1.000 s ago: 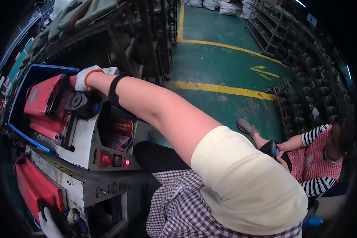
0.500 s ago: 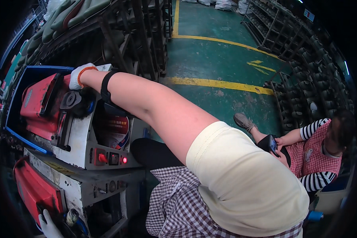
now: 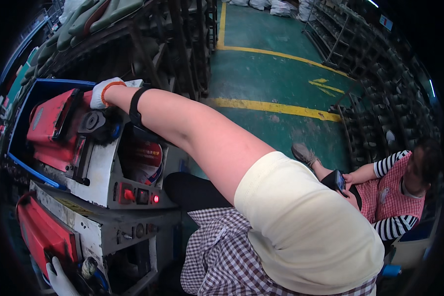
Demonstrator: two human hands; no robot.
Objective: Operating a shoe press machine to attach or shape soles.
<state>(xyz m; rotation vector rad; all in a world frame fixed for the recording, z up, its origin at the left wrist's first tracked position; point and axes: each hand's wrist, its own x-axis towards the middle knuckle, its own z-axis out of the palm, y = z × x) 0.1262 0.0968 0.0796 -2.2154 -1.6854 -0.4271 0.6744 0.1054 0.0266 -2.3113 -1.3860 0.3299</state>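
Reaching over the upper machine, the person's right hand (image 3: 102,93), in a white glove with an orange cuff, is positioned beside the upper red housing (image 3: 49,118), on its right in the view. The fingertips are hidden; whether the right grip is wide, narrow or holding anything cannot be told. A black strap (image 3: 135,106) circles the right forearm, below a cream sleeve (image 3: 301,222).

The upper red housing sits within a blue-walled tray (image 3: 36,172). Just below the right hand stands a black knob (image 3: 92,121). On the machine's light metal front are a red switch (image 3: 127,193) and a lit red indicator (image 3: 156,199).

The left hand (image 3: 60,280), in a pale glove, is at the lower left, its fingers by the bottom edge of the lower red housing (image 3: 40,227). The lower picture edge cuts this hand off; the state of the left grip cannot be told.

To the right, a seated co-worker (image 3: 387,192) with striped sleeves and a red checked garment holds a phone (image 3: 340,181) well apart from both machines. Yellow lines (image 3: 276,108) cross the green floor (image 3: 276,74). Dark loaded racks (image 3: 380,93) stand along the right.
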